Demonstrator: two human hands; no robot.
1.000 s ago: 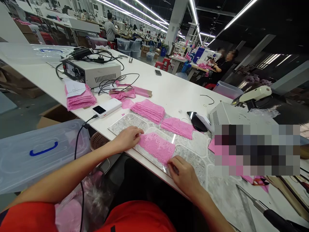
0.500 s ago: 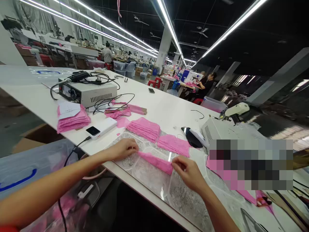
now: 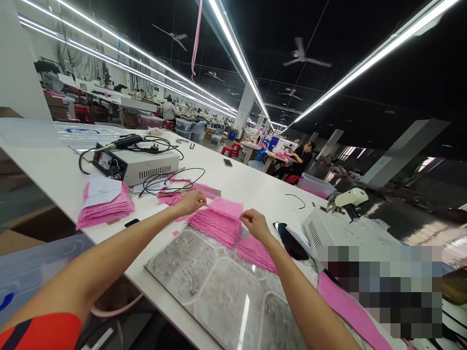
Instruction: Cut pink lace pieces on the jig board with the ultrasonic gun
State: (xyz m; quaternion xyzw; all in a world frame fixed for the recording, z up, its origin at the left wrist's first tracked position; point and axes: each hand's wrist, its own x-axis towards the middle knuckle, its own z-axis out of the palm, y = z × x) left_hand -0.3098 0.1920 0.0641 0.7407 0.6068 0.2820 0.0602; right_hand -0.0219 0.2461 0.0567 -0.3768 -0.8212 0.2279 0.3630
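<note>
A small pink fabric piece (image 3: pixel 226 207) is stretched between my hands over the taller stack of pink fabric pieces (image 3: pixel 215 227). My left hand (image 3: pixel 190 201) pinches its left end. At the right end, the fingers of my right hand (image 3: pixel 255 224) are closed on the same piece. A lower stack of pink pieces (image 3: pixel 256 253) lies to the right, partly behind my right forearm. Both stacks rest at the far side of a clear-topped grey patterned mat (image 3: pixel 229 287).
To the left stand a grey control box (image 3: pixel 146 165) with black cables and another pink stack (image 3: pixel 105 206) under white paper. A dark phone-like object (image 3: pixel 291 240) and a pale machine housing (image 3: pixel 330 226) are on the right. People sit at sewing tables beyond.
Both hands have moved forward, away from my body, carrying the pink piece from above the mat to the taller stack. The camera view has tilted upward.
</note>
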